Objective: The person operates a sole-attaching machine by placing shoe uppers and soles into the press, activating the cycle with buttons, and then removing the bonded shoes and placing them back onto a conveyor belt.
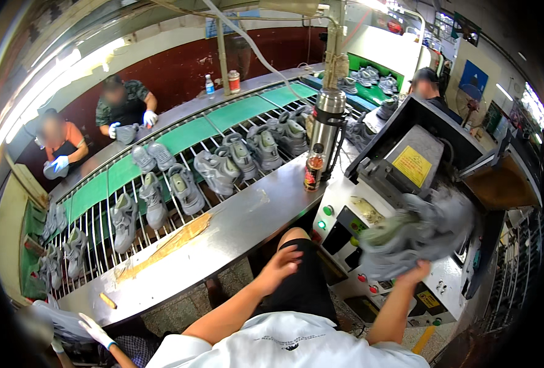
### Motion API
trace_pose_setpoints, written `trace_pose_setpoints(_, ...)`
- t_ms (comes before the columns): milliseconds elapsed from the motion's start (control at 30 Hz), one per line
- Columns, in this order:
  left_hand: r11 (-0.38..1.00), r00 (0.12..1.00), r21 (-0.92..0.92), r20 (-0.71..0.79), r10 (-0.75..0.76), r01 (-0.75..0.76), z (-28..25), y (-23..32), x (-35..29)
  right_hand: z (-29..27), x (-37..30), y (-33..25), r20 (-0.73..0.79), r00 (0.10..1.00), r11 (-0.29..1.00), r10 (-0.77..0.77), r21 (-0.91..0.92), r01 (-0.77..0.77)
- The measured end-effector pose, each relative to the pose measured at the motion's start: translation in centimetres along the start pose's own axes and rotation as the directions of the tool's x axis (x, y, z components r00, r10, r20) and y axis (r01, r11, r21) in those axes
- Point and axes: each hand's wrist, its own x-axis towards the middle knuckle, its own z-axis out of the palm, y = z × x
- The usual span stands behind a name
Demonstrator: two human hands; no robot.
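White shirt point(290, 351), right hand point(415, 273) at near edge of blurred shoes point(394, 242), perhaps two

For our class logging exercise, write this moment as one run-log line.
left hand: appears empty | right hand: holding at least one gray sneaker, blurred | steel thermos: upright beside bottle

Beyond the left grip point(281, 268) runs a metal desk point(253, 213), and well past it a wall point(180, 70) painted dark red with white above. Speckled floor point(178, 314) shows lower than that grip, to its left. Far beyond the right grip point(414, 273), a blue panel point(473, 80) hangs near bright windows point(532, 101); strip lighting point(69, 61) glares high, far left of the left grip.
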Motion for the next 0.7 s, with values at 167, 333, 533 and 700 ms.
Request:
trace_pose_setpoints(167,0.934,0.931,0.069,-0.090,0.354,-0.349,-0.9,3.6,-2.6,10.2,-7.4,14.8,0.271,0.598,0.656,0.754,-0.283,-0.700)
trace_pose_setpoints(333,0.826,0.691,-0.116,-0.618,0.375,-0.552,-6.3,9.2,-13.0,21.8,-18.7,21.7,0.771,-0.026,0.772,0.636,-0.635,0.022)
trace_pose_setpoints(533,0.888,0.054,0.441,-0.891,0.450,-0.128,-17.5,2.5,-25.1,17.7,-26.8,24.6,0.378,-0.771,0.589,0.513,-0.808,-0.005)
trace_pose_setpoints(700,0.849,0.003,0.516,-0.855,0.519,0.116,-21.4,-1.7,-29.8,13.5,-17.4,20.0,0.343,-0.457,0.553,0.821,-0.677,0.486)
